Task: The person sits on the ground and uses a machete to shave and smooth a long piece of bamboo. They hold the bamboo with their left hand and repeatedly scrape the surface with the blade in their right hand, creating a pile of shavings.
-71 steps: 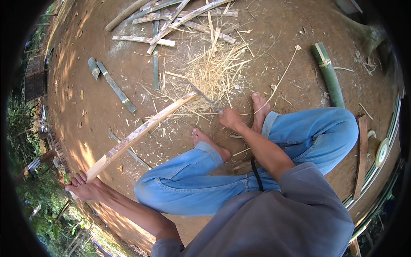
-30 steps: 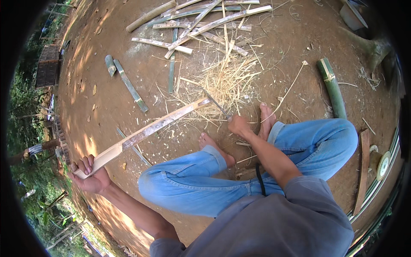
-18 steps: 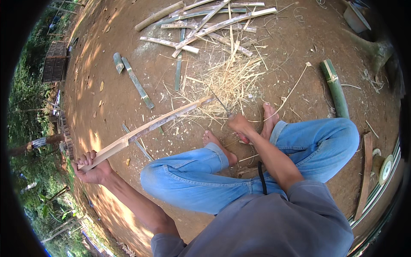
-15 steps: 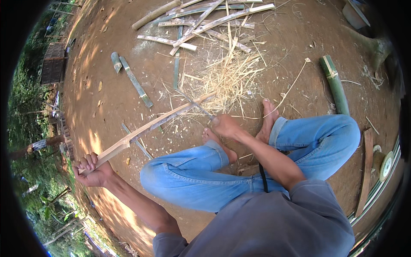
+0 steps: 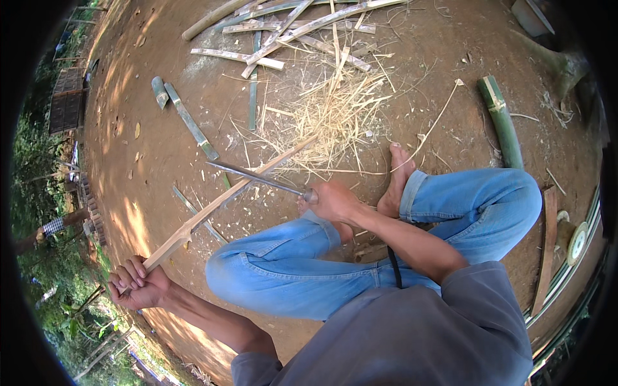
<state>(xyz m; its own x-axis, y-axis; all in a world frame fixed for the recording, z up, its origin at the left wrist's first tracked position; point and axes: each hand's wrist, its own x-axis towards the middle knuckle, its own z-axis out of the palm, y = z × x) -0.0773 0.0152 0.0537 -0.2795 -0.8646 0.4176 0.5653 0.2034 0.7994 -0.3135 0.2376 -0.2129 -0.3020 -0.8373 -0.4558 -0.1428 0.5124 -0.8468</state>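
Observation:
I sit on bare earth with my legs in blue jeans crossed. My left hand (image 5: 137, 284) grips the near end of a long pale bamboo slat (image 5: 222, 199), which runs up and to the right toward a heap of shavings (image 5: 331, 112). My right hand (image 5: 333, 201) is closed on the handle of a long metal blade (image 5: 257, 178). The blade points left and lies across the slat near its middle.
Split bamboo strips (image 5: 290, 26) lie piled at the top. A green bamboo piece (image 5: 188, 120) lies at upper left and a thick green culm (image 5: 501, 120) at right. My bare foot (image 5: 395, 177) rests by the shavings. A wooden board (image 5: 547, 244) stands at the right edge.
The slat has turned from flat to edge-on in my left hand. My right hand has drawn back toward my knee, and the blade now lies across the slat.

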